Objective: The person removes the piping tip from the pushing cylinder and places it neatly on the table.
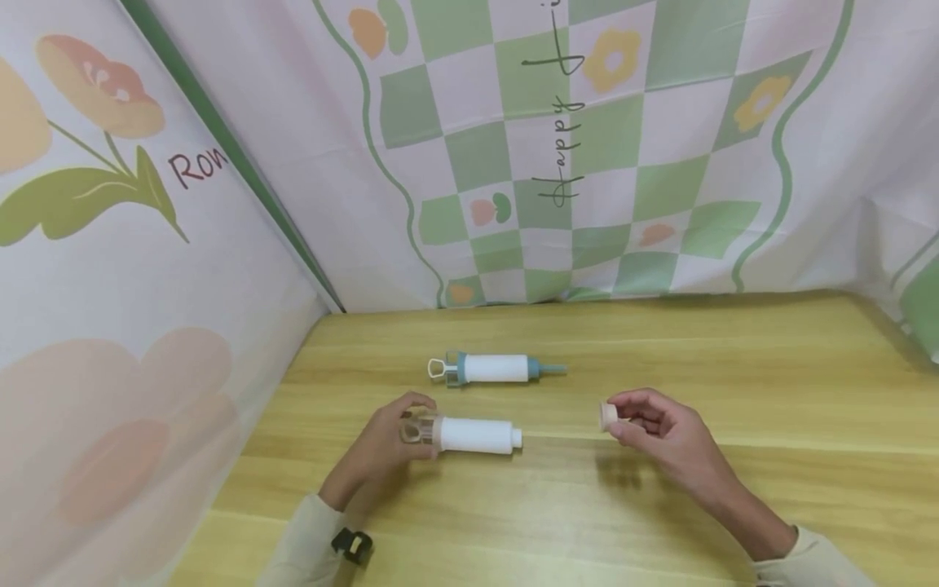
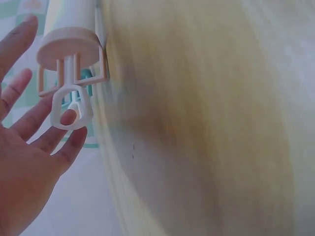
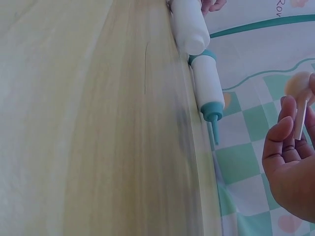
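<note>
The left hand's (image 1: pixel 380 443) fingers spread about the ring handle (image 2: pixel 87 110) of a pink-and-white syringe (image 1: pixel 477 436); wooden tabletop (image 1: pixel 557 514) stretches rightward to the right hand (image 1: pixel 678 440), pinching a pink nozzle cap (image 1: pixel 608 417). Beyond, a teal-and-white syringe (image 1: pixel 496 368) lies short of the far edge.

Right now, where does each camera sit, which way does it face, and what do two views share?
Head: on the person's head, facing forward and down at the table; left hand, right hand and sleeves show.
Left wrist: on that wrist, facing the handle end of the peach-collared tube; left hand shows.
Right wrist: on that wrist, facing across the table; right hand, holding the peach nozzle, and left fingers show.
Shared: head and right wrist both show the blue-trimmed tube.
</note>
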Tool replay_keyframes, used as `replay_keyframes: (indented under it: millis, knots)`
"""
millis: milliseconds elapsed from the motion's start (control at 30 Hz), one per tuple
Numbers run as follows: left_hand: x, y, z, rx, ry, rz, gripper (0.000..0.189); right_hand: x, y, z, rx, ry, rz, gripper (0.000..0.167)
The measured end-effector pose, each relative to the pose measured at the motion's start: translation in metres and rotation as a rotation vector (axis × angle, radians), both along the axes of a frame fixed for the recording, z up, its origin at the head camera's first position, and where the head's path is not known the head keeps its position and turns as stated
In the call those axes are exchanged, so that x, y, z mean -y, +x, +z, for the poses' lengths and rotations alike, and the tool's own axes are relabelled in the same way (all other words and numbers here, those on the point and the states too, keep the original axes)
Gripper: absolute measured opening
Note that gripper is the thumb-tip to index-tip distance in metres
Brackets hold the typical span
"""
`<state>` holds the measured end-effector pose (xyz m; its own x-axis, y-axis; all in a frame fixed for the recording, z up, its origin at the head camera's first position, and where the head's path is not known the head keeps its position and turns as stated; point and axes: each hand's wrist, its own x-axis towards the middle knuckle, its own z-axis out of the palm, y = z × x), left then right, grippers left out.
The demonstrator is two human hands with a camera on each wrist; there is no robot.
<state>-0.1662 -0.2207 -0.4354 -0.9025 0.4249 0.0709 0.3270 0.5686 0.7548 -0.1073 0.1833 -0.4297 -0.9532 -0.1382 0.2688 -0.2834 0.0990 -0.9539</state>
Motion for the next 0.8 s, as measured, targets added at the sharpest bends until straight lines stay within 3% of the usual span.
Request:
replay_keyframes:
  millis: [300, 800]
  knots:
    - [-0.001, -0.004, 0.003, -0.128, 0.021, -0.033, 0.058, 0.001, 0.000, 0.002, 0.019, 0.020, -0.006, 0.027]
    - [-0.025, -0.008, 0.014, -0.242, 0.090, -0.101, 0.066, -0.001, 0.003, 0.007, 0.034, 0.048, -0.029, 0.026]
